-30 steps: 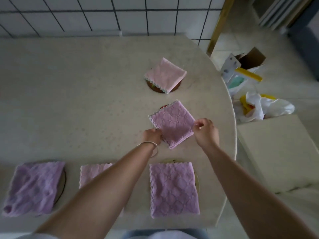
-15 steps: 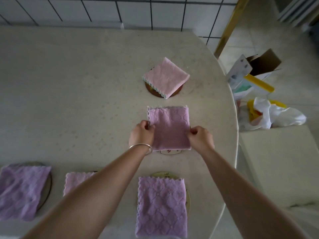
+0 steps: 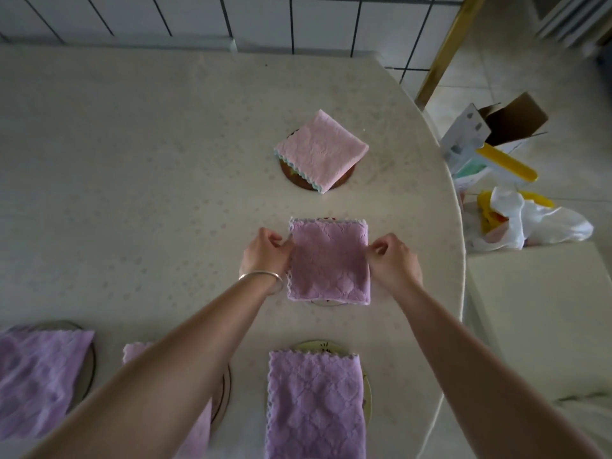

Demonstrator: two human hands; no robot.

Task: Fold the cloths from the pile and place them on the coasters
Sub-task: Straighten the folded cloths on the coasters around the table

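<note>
- Since a second earlier, the folded purple cloth point(image 3: 329, 260) had turned square and settled flat on a coaster point(image 3: 326, 303).
- Left hand point(image 3: 265, 255) and right hand point(image 3: 392, 260) pinched its side edges, just nearer than the pink cloth point(image 3: 320, 149).

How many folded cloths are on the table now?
5. A pink cloth lies farthest away; a purple cloth between both hands; another purple cloth nearest; one mostly hidden by the left arm; one far left. Others may lie outside view.
</note>
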